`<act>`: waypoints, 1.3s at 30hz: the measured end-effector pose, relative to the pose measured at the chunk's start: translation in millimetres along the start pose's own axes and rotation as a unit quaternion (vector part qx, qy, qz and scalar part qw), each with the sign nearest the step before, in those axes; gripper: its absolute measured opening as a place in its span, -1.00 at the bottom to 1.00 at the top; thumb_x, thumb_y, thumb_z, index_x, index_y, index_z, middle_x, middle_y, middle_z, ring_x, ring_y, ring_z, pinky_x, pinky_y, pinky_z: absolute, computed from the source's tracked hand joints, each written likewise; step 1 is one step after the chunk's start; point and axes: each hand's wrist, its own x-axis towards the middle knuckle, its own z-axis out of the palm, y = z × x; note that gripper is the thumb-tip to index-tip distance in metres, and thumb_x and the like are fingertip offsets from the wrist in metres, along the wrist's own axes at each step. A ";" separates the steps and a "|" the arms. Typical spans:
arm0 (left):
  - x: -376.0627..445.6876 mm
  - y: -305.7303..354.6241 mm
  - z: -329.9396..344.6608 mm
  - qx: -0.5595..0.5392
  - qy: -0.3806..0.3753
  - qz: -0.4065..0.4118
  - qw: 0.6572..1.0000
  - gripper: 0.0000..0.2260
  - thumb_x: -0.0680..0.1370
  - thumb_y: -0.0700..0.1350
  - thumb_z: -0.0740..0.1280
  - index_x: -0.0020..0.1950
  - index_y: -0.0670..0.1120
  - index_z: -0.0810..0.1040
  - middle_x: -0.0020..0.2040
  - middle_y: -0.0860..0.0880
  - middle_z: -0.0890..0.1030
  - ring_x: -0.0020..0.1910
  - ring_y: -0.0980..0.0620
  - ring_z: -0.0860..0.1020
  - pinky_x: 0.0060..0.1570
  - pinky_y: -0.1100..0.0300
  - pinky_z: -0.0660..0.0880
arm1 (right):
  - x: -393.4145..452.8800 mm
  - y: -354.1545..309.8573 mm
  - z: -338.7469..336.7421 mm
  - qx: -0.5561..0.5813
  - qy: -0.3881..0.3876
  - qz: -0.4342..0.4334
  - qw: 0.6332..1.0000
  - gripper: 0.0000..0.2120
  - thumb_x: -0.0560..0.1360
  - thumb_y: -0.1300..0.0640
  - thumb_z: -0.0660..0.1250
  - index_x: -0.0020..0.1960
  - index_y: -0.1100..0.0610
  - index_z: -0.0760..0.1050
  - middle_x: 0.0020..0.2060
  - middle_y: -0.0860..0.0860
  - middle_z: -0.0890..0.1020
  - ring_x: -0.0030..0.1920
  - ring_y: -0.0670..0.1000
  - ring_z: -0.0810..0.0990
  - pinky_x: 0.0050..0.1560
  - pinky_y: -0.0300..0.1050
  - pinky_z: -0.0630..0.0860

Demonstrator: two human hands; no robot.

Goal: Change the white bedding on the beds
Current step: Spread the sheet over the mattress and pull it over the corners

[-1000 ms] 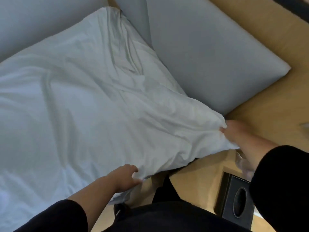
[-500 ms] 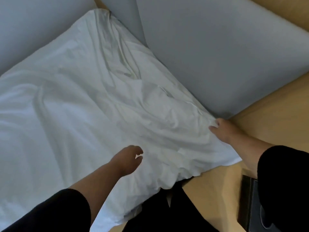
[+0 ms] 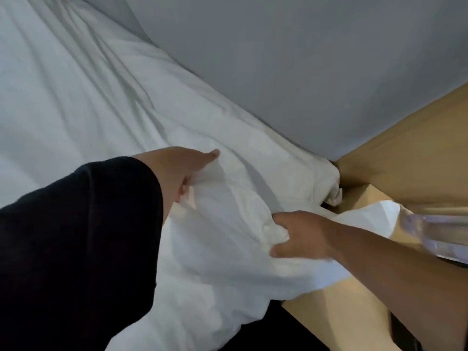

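Observation:
A white sheet (image 3: 83, 97) covers the bed and lies in creases toward its near right corner. My left hand (image 3: 182, 165) reaches in from the lower left in a dark sleeve, fingers curled into a fold of the sheet. My right hand (image 3: 301, 234) comes from the right and is closed on a bunched wad of the same sheet near the bed's corner. The sheet's corner (image 3: 331, 188) hangs crumpled over the mattress edge.
A grey padded headboard (image 3: 304, 67) rises behind the bed. A light wooden bedside surface (image 3: 410, 153) stands to the right, with a clear plastic bottle (image 3: 435, 234) and a white tissue (image 3: 374, 216) on it. Dark floor shows below the bed's edge.
The view has moved closer to the bed's corner. My right hand left the sheet's edge and now bunches fabric nearer me; my left hand moved up and took hold of a fold.

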 end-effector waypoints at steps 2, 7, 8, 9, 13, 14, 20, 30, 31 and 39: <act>13.6 -0.6 6.9 0.016 -0.008 0.013 1.000 -0.07 0.23 0.53 0.40 0.33 -0.12 0.38 0.05 -0.26 0.54 -0.02 -0.36 0.58 0.04 -0.30 0.55 | -11.9 -0.1 -0.3 0.003 0.023 -0.011 1.000 -0.68 0.44 -0.18 0.46 0.09 -0.08 0.49 -0.04 -0.14 0.63 -0.04 -0.10 0.57 -0.10 -0.28 0.43; 18.2 -0.8 16.6 -0.022 -0.012 0.035 0.999 -0.64 0.52 0.02 0.42 0.09 -0.27 0.59 -0.25 -0.20 0.68 -0.37 -0.15 0.68 -0.46 0.07 0.60 | -34.6 7.8 -42.4 0.039 0.080 -0.007 0.996 -0.72 0.46 -0.17 0.45 -0.13 -0.05 0.40 -0.22 -0.04 0.58 -0.25 -0.13 0.50 -0.29 -0.29 0.35; 7.7 5.6 16.3 -0.071 0.010 0.043 0.997 -0.77 0.57 -0.10 0.34 0.07 -0.27 0.57 -0.27 -0.19 0.65 -0.43 -0.11 0.64 -0.52 0.13 0.56 | -38.1 12.4 -52.2 0.041 0.097 0.000 0.994 -0.72 0.47 -0.18 0.45 -0.12 -0.06 0.39 -0.23 -0.07 0.56 -0.23 -0.13 0.51 -0.29 -0.28 0.35; -7.3 14.6 14.3 -0.133 0.041 0.056 0.989 -0.83 0.58 -0.16 0.27 0.07 -0.24 0.55 -0.28 -0.18 0.61 -0.47 -0.09 0.59 -0.54 0.15 0.53 | -42.3 16.3 -61.5 0.045 0.118 0.008 0.992 -0.71 0.47 -0.19 0.44 -0.12 -0.06 0.39 -0.24 -0.09 0.55 -0.22 -0.14 0.50 -0.29 -0.27 0.36; -79.6 66.1 -25.0 -0.410 0.143 0.194 0.880 -0.86 0.60 -0.11 0.26 -0.06 -0.18 0.49 -0.24 -0.15 0.55 -0.37 -0.11 0.59 -0.46 0.09 0.61 | -53.8 27.2 -95.9 0.101 0.245 0.014 0.964 -0.67 0.45 -0.15 0.49 -0.15 -0.04 0.36 -0.15 -0.10 0.56 -0.07 0.01 0.56 -0.13 -0.10 0.43; -98.3 79.6 -37.4 -0.454 0.157 0.233 0.846 -0.86 0.60 -0.10 0.27 -0.10 -0.15 0.47 -0.25 -0.14 0.55 -0.35 -0.10 0.60 -0.41 0.05 0.63 | -58.0 28.8 -106.2 0.108 0.280 0.008 0.954 -0.69 0.46 -0.12 0.49 -0.13 -0.04 0.37 -0.12 -0.08 0.57 -0.05 0.03 0.56 -0.11 -0.10 0.43; -116.5 120.9 -64.4 -0.448 0.123 0.370 0.805 -0.87 0.51 -0.16 0.37 -0.05 -0.17 0.45 -0.14 -0.19 0.62 -0.20 -0.16 0.71 -0.17 -0.23 0.65 | -45.4 52.0 -105.7 -0.056 0.460 0.049 0.884 -0.77 0.56 -0.12 0.35 0.01 0.04 0.47 -0.10 0.06 0.64 -0.03 0.23 0.61 -0.12 -0.02 0.40; -20.1 39.8 16.4 -0.054 0.140 0.333 0.931 -0.52 0.61 0.12 0.29 0.47 -0.02 0.32 0.33 -0.07 0.47 0.25 -0.12 0.49 0.25 0.00 0.44 | -10.0 68.1 44.3 0.175 0.494 0.282 0.803 -0.32 0.51 -0.03 0.37 0.53 0.02 0.16 0.56 0.08 0.15 0.53 0.19 0.15 0.46 0.22 0.16; -17.0 24.4 32.4 -0.008 0.172 0.338 0.925 -0.45 0.59 0.12 0.32 0.51 -0.06 0.30 0.41 -0.12 0.43 0.34 -0.14 0.45 0.34 -0.04 0.40 | -13.4 63.1 59.3 0.195 0.471 0.285 0.812 -0.30 0.53 -0.08 0.35 0.56 -0.01 0.11 0.58 0.08 0.11 0.54 0.19 0.13 0.48 0.21 0.17; -28.6 -120.2 119.3 0.170 0.157 0.357 0.905 -0.45 0.57 -0.03 0.37 0.52 -0.11 0.31 0.55 -0.06 0.29 0.53 -0.08 0.23 0.49 0.06 0.18 | 61.0 122.9 -0.9 0.204 0.291 0.242 0.903 -0.39 0.64 -0.10 0.16 0.59 0.16 0.14 0.51 0.21 0.29 0.47 0.25 0.31 0.41 0.10 0.32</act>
